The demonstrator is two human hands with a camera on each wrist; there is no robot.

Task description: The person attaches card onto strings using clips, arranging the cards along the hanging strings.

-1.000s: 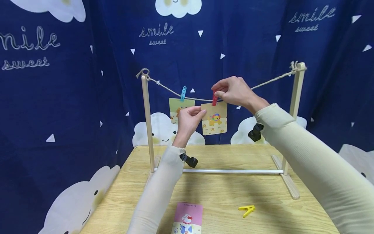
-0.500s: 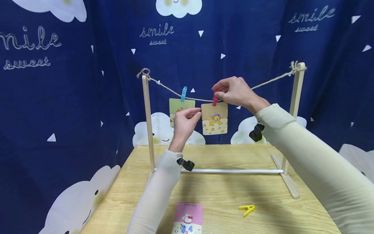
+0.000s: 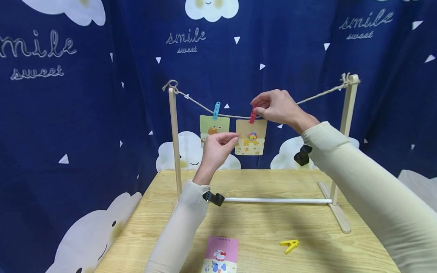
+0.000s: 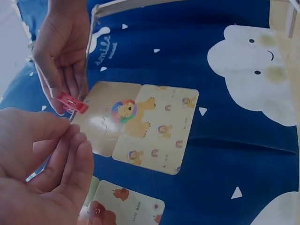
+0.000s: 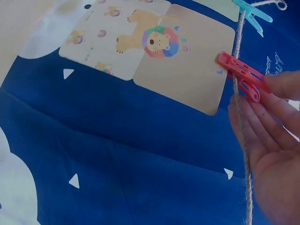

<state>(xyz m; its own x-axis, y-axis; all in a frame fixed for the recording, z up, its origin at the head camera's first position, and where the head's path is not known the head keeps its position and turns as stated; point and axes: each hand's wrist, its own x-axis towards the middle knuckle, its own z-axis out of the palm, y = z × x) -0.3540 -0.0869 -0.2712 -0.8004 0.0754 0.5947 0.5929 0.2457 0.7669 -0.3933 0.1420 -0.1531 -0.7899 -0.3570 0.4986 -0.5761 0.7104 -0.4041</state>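
Observation:
My right hand [image 3: 278, 108] pinches a red clothespin [image 5: 241, 75] between thumb and fingers. The clothespin sits over the rope [image 5: 241, 126], on the top edge of a lion card [image 3: 250, 138], which hangs below. My left hand [image 3: 218, 149] is by the card's left edge, thumb and fingers close together with nothing seen between them. In the left wrist view those fingers [image 4: 70, 164] overlap the rope. To the left, a blue clothespin [image 3: 216, 110] clips a green-topped bear card [image 3: 214, 123] to the same rope; my left hand partly covers that card in the head view.
Two wooden posts [image 3: 175, 140] carry the rope, joined low down by a white rod [image 3: 273, 200]. On the wooden table [image 3: 259, 227] lie a pink rabbit card [image 3: 222, 250] and a yellow clothespin [image 3: 289, 245]. A blue patterned curtain [image 3: 273, 45] hangs behind.
My left hand has come off the lion card and moved slightly left and down. My right hand keeps its pinch on the red clothespin, which now tilts a little more to the right.

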